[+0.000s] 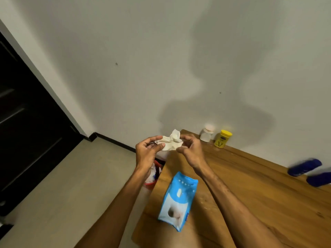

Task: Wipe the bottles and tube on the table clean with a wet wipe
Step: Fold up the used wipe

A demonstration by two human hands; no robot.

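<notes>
Pinching the wipe (171,142) (crumpled) between left hand (147,152) and right hand (191,150), the person should spread it flat first.

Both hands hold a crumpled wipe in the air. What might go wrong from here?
The wipe, pinched at its ends by the left hand and right hand, might slip and fall toward the red bin. The yellow bottle stands close beside the white jar; wiping one might topple the other.
</notes>
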